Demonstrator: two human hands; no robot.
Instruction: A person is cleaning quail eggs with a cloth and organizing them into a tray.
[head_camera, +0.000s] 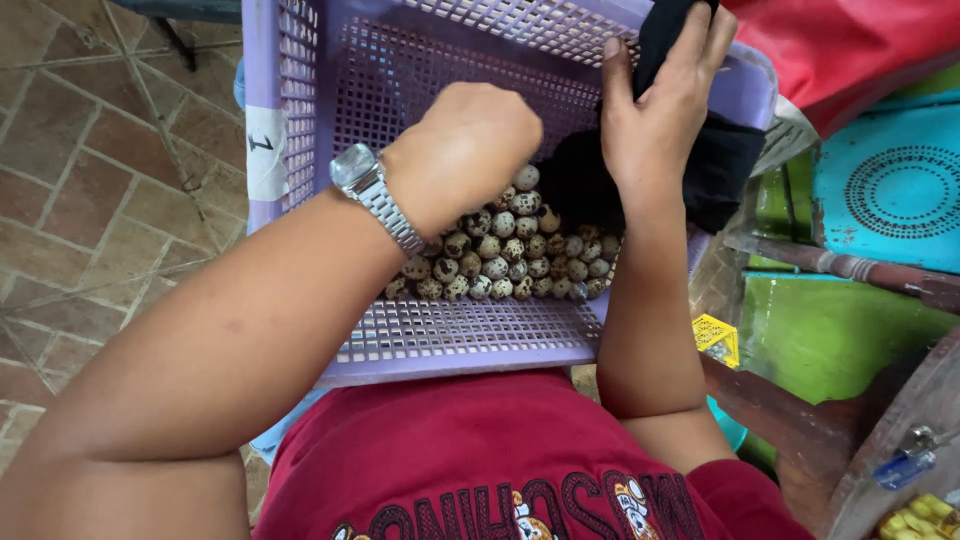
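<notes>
Speckled quail eggs (510, 262) lay heaped at the bottom of a purple plastic basket (300, 120) on the person's lap. The left hand (470, 150) curled loosely above them; the right hand (655, 105) gripped a black cloth (725, 165) against the basket rim.

White rectangular label (266, 150) with dark handwriting on purple basket's (262, 60) left wall.

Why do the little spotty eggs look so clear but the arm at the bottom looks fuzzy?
Head view: soft daylight, no glare; the eggs in the purple basket sit sharp, the left hand shades a few, and the near forearm is soft because it is close to the camera.
</notes>
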